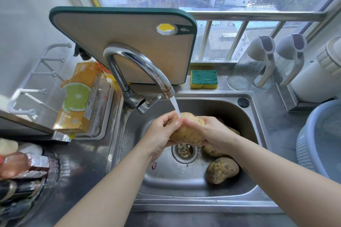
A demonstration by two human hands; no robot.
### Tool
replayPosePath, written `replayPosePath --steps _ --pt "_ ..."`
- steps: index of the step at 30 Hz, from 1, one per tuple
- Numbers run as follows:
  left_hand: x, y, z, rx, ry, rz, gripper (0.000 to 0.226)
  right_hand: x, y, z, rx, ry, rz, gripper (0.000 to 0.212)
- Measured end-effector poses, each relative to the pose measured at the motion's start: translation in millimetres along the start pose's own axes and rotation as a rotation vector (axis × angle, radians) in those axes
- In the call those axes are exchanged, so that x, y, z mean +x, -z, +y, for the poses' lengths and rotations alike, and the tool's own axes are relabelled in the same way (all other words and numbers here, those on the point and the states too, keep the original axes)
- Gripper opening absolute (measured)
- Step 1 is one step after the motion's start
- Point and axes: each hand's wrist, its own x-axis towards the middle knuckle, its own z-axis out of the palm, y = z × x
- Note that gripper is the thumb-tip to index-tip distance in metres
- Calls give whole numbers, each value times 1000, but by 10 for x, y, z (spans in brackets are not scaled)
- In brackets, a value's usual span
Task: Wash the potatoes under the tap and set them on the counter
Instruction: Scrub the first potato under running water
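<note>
A large pale potato (188, 132) is held over the steel sink (184, 193) under the running water of the chrome tap (140, 64). My left hand (162, 132) grips its left end and my right hand (212, 132) grips its right side. A dirty potato (222, 169) lies on the sink floor at the right. Another potato (211, 150) shows partly beneath my right hand, and a further one (234, 131) peeks out behind my right wrist. The drain strainer (184, 151) sits below the held potato.
A green-edged cutting board (129, 38) leans behind the tap. A yellow-green sponge (203, 79) lies on the ledge, with clear jugs (254, 64) to its right. A blue basin (321, 140) is at the right, an orange box (81, 97) at the left, bottles (20, 167) on the steel counter (81, 167).
</note>
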Motion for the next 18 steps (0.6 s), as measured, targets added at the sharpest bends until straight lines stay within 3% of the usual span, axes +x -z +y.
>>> replayPosePath --steps 3,6,8,11,13,18 --pt "-59 111 -21 -73 -2 -105 45 -28 -56 23 85 -44 -26 74" --pt "-64 152 -8 -93 6 -143 46 -32 -110 2 121 -104 -15 74" --pt "-24 94 11 -102 -21 -82 44 -43 -179 -22 142 -110 10 75" --pt "83 -45 37 -170 -46 119 18 -60 -276 -40 128 -44 85 77" --pt "129 -89 48 -182 -15 191 23 -66 -297 -51 115 -27 127 68" --pt "55 -63 24 -162 -64 -19 35 -96 -208 -67 261 -160 111 47"
